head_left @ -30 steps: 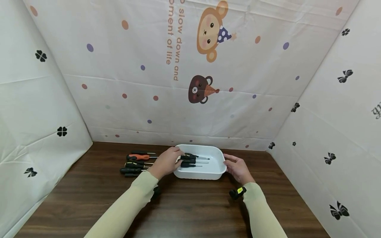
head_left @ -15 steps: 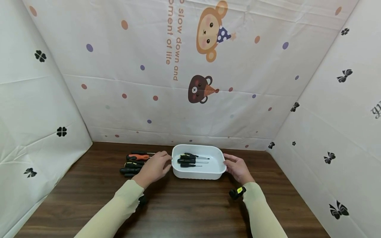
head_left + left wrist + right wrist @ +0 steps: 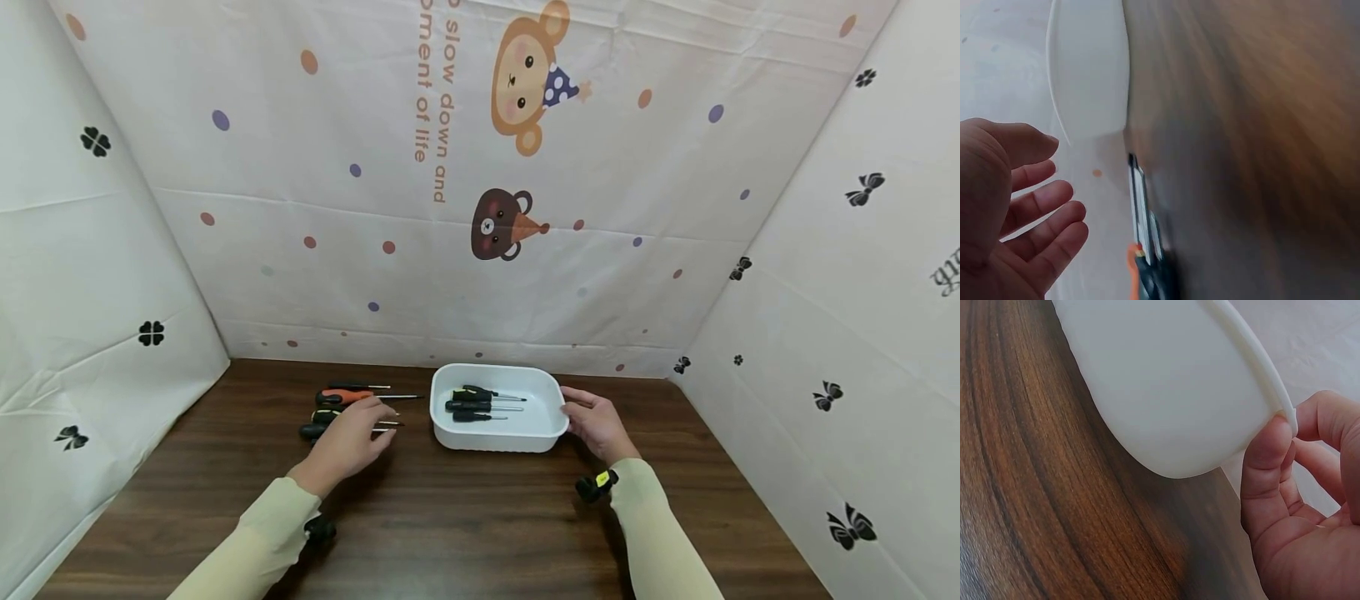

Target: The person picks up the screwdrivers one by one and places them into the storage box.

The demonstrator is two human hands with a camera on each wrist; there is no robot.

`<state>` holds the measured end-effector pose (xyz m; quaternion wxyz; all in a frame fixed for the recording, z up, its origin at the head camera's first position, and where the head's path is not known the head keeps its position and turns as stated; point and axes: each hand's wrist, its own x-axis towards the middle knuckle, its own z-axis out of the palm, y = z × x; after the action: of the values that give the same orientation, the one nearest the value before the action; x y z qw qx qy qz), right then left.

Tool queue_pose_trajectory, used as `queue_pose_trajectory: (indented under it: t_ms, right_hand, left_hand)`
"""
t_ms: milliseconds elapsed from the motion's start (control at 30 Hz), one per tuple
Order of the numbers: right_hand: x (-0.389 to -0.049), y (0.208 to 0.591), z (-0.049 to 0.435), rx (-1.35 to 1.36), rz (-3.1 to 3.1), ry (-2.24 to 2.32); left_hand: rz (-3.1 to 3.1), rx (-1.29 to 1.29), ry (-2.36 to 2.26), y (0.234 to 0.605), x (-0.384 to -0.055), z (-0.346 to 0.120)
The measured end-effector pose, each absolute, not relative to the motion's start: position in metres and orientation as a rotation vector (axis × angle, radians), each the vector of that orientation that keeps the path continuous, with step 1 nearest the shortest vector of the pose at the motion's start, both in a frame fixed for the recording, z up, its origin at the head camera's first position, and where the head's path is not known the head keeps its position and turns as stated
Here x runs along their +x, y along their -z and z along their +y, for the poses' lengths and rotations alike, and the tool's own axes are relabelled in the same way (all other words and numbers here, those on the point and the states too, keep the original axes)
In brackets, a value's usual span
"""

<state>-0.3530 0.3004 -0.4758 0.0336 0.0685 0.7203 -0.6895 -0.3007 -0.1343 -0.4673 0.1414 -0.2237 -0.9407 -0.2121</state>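
A white plastic bin (image 3: pixel 491 439) stands on the table in the head view, holding several dark-handled screwdrivers (image 3: pixel 472 407) with their shafts pointing right. My right hand (image 3: pixel 598 425) pinches the bin's right rim between thumb and fingers, as the right wrist view shows up close on the bin wall (image 3: pixel 1166 406). Over a row of screwdrivers at the left, my left hand (image 3: pixel 351 443) hovers with loosely bent fingers and nothing in them. One of that row has an orange-and-black handle (image 3: pixel 343 397); others have black handles (image 3: pixel 313 431), partly hidden behind the hand.
A brown wooden table (image 3: pixel 480 525) carries everything. A white printed cloth (image 3: pixel 420 275) rises right behind the bin, with similar cloth walls at left and right. Each wrist wears a small black camera (image 3: pixel 592 487).
My left hand has moved left from inside the bin, past its left rim, to above the screwdriver row, empty. The right hand keeps its grip on the rim.
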Motion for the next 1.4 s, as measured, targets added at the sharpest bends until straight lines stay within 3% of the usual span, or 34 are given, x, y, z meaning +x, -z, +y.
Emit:
queue_pose_trajectory:
  t_ms: [833, 1400]
  right_hand:
    - [-0.352, 0.477, 0.300, 0.209, 2.257, 2.100]
    - [-0.352, 0.477, 0.299, 0.218, 2.240, 2.110]
  left_hand:
    - [-2.782, -0.600, 0.640, 0.475, -0.292, -0.201]
    - [-2.871, -0.525, 0.657, 0.476, -0.288, -0.213]
